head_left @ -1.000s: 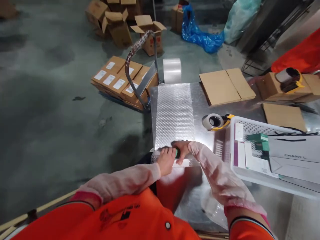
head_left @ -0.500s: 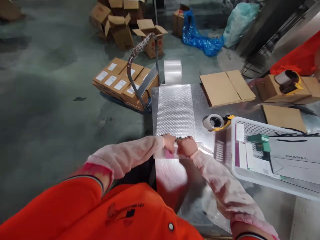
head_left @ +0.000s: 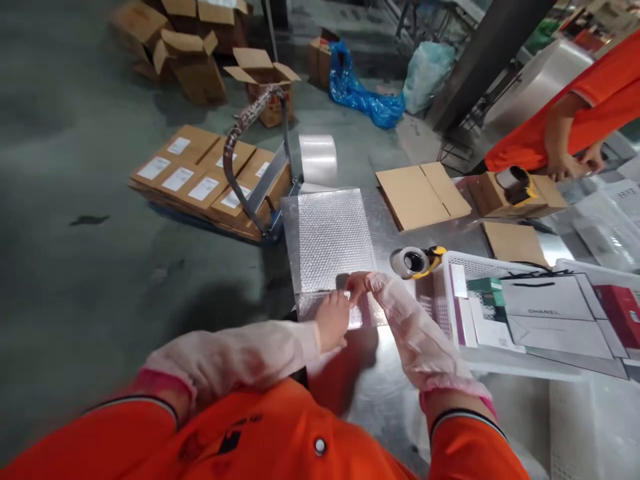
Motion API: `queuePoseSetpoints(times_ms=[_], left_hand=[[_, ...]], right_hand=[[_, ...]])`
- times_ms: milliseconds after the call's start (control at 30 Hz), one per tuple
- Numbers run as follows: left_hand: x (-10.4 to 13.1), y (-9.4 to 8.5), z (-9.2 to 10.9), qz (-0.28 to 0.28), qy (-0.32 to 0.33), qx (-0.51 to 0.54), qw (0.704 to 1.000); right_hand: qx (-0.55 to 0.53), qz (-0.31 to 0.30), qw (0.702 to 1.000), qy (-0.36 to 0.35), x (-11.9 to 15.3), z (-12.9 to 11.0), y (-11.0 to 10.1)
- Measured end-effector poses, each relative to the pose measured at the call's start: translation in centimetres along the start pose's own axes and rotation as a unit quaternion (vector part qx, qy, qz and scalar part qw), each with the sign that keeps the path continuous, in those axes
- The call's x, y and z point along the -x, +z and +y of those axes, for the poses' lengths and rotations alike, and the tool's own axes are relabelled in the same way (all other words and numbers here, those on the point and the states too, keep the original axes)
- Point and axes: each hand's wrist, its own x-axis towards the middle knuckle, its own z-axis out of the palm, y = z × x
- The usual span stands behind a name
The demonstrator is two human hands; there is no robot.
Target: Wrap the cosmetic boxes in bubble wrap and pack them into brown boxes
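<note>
1. Head view: metal worktop [head_left: 395, 230] carries all items noted below; both of the person's hands work at its near left edge.
2. White basket [head_left: 453, 267] stands on the worktop just to the right of the grip, holding white paper bags [head_left: 545, 310], small boxes and a red box [head_left: 623, 307].
3. Bubble wrap sheet [head_left: 333, 237] lies flat on the worktop, running from the grip away toward the far edge. Its near end is folded into a wrapped bundle [head_left: 313, 307] directly under the hands.
4. Flattened cardboard [head_left: 420, 195] lies beyond the grip and to its right, well apart from it.
5. Roll of bubble wrap [head_left: 317, 158] stands past the far end of the sheet, beside a trolley handle [head_left: 240, 133].
6. Tape dispenser [head_left: 415, 261] with yellow handle sits just right of the grip, between the hands and the basket.
7. Left hand [head_left: 333, 320] presses down on the bundle at the sheet's near end, fingers curled over it; grip closed on the bundle.
8. Right hand [head_left: 359, 283] rests just beyond the left hand, touching the fold of the wrap. Whether its grip is pinching the wrap or only pressing on it cannot be told.
9. Another person's hands [head_left: 575, 163] are at a box far right of the grip, well apart.
</note>
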Motion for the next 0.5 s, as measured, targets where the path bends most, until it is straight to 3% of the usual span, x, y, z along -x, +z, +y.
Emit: queuePoseSetpoints(times_ms=[100,233,300,367,500], left_hand=[[0.7,1.1,0.4,-0.023,-0.017,-0.032,0.999],[-2.2,-0.5,-2.1,-0.081,-0.007,-0.043,0.996],[-4.1,-2.0,-3.6,-0.108,0.003,-0.027,0.994],[-5.8,-3.2,-4.7,-0.143,0.019,-0.008,0.989],[-8.4,-4.5,-6.4,-0.209,0.044,0.025,0.977]], right_hand=[[0.036,-0.008,0.999,0.023,-0.6,-0.5,-2.0],[0.122,0.123,0.983,0.067,1.7,-1.5,-3.3],[0.162,0.186,0.966,0.073,3.6,-2.2,-2.3],[0.19,0.21,0.957,0.066,4.9,-3.0,-0.2],[0.264,0.243,0.93,0.077,4.5,-4.1,3.2]])
